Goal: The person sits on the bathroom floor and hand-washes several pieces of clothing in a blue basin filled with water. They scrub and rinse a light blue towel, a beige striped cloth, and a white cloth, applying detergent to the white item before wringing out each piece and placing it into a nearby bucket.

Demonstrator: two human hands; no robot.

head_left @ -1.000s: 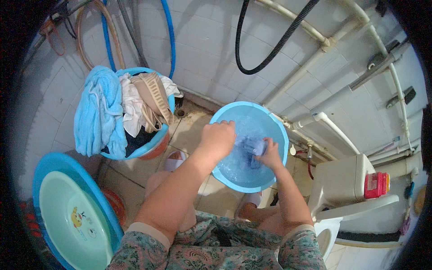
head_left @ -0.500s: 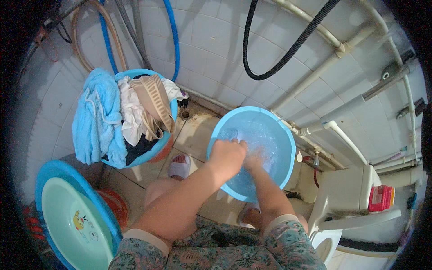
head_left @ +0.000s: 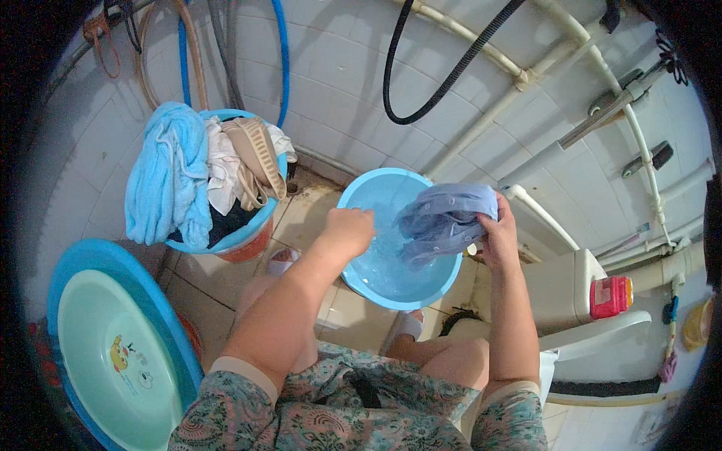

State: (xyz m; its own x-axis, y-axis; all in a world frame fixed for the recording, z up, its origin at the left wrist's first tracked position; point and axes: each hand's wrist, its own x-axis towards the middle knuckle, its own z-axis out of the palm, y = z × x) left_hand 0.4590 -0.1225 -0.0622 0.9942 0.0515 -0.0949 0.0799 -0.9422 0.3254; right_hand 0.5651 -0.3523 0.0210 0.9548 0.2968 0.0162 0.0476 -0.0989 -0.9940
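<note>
A light blue basin of water stands on the floor before me. Gripped in my right hand, a wet blue-grey piece of clothing with small round button-like spots hangs bunched over the basin's right side. My left hand is closed above the basin's left rim, apart from the garment; what it holds, if anything, is hidden.
A laundry-filled blue basin with a light blue towel and beige strap garment stands at the left. Nearer are nested blue and pale green basins. A white toilet is at the right, below wall pipes.
Both hands were together in the water. My right hand has come up and right with the garment; my left has moved apart to the left. The view has shifted slightly.
</note>
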